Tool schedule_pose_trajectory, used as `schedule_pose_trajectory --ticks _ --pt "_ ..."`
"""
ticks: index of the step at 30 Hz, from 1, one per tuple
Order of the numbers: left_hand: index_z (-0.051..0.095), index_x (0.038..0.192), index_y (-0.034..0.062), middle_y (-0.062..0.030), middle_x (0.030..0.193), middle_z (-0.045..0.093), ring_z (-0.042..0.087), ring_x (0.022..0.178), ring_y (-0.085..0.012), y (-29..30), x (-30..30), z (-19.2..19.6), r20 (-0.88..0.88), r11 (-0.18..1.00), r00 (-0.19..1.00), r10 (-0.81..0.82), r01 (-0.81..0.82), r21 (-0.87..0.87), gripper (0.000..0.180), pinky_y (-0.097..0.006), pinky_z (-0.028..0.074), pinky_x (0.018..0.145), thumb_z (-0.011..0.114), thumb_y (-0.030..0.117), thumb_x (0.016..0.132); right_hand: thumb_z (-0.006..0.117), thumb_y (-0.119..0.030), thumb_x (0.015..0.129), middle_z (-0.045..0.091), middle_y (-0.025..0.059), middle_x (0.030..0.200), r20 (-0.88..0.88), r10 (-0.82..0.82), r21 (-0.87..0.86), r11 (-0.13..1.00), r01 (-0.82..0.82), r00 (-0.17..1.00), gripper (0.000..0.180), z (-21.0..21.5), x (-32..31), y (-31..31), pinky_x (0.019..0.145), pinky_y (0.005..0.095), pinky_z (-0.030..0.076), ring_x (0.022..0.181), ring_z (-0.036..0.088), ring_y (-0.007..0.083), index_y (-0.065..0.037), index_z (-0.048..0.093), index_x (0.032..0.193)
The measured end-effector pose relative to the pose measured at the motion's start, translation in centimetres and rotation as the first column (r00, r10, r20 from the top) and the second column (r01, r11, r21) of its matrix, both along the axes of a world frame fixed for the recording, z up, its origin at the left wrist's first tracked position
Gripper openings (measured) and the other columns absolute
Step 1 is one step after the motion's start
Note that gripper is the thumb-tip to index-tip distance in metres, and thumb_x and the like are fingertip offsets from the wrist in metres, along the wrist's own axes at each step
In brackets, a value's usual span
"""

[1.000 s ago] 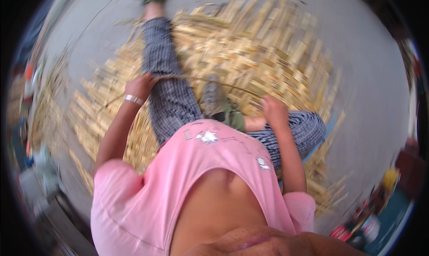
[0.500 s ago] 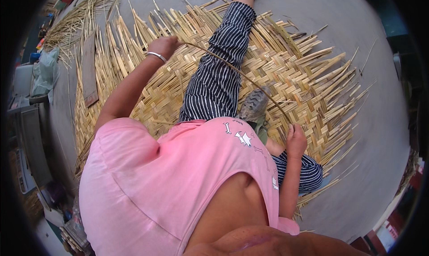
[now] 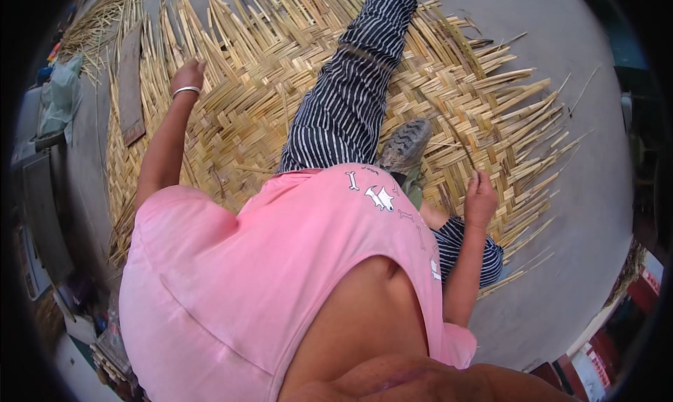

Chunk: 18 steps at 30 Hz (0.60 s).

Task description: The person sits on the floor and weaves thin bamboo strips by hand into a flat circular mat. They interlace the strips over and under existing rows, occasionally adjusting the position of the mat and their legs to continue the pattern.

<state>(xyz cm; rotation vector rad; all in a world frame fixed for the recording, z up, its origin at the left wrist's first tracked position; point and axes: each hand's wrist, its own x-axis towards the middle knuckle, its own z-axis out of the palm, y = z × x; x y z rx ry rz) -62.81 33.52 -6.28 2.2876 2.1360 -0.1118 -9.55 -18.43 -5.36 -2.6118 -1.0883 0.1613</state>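
My left hand (image 3: 188,77), with a white bangle at the wrist, is over the left part of the woven mat (image 3: 235,139). Its fingers are curled together, and nothing shows in them. My right hand (image 3: 481,197) pinches one end of a thin brown strip (image 3: 460,137) over the mat's right side. From there the strip rises toward my striped trouser leg, where its far part is blurred. The mat is a pale yellow herringbone weave of flat split strips, with loose ends sticking out around its edge.
My outstretched leg (image 3: 336,111) lies across the mat, and my other foot, in a grey shoe (image 3: 405,144), rests on it. A wooden board (image 3: 131,86) lies on the mat's left edge. Loose strips (image 3: 91,30) are heaped at the far left, near a pale plastic bag (image 3: 62,97).
My left hand has let go of the strip and moved left, away from it. My right hand still holds the strip and has shifted slightly right and up.
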Motion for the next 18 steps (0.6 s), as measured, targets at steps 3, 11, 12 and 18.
schedule_pose_trajectory --ticks 3,11,12,18 --pt "0.072 0.104 0.0043 -0.0254 0.107 0.071 0.067 0.104 -0.0449 -0.2 -6.7 -1.6 0.052 0.993 0.993 0.106 -0.103 -0.062 0.048 -0.052 0.052 0.088 0.057 0.05 0.099 0.06 -0.028 0.104 0.069 0.0195 0.085 -0.077 -0.021 0.05 0.998 0.025 0.997 0.019 -0.8 1.3 -1.1 0.064 0.0475 0.053 0.077 0.068 0.0407 -0.011 0.068 0.105" --pt "0.073 0.107 0.0049 -0.0249 0.104 0.073 0.07 0.1 -0.0425 -11.8 -10.3 -8.2 0.096 0.962 0.975 0.2 -0.177 -0.205 0.045 -0.048 0.053 0.089 0.061 0.047 0.098 0.06 -0.024 0.105 0.065 0.0102 0.075 -0.345 -0.065 0.213 0.966 0.145 0.936 0.021 -3.9 0.5 -0.2 0.066 0.0357 0.053 0.068 0.065 0.018 -0.004 0.067 0.103" --pt "0.073 0.107 0.0043 -0.0245 0.103 0.073 0.07 0.099 -0.0418 -13.1 -9.5 -7.8 0.127 0.962 0.969 0.212 -0.185 -0.2 0.044 -0.047 0.054 0.088 0.062 0.046 0.098 0.06 -0.024 0.105 0.065 0.0094 0.074 -0.37 -0.074 0.23 0.959 0.168 0.926 0.021 -4.5 0.7 0.0 0.066 0.0355 0.053 0.068 0.064 0.0164 -0.004 0.066 0.102" --pt "0.074 0.098 0.0008 -0.0082 0.078 0.071 0.068 0.072 -0.0141 -10.8 1.5 -5.5 0.716 0.98 0.671 0.193 -0.103 -0.167 0.028 -0.03 0.054 0.068 0.071 0.029 0.097 0.058 -0.025 0.107 0.063 0.0027 0.076 -0.688 -0.125 0.362 0.795 0.487 0.715 0.024 -4.4 1.1 0.8 0.053 0.0217 0.044 0.059 0.052 0.0054 -0.003 0.063 0.101"
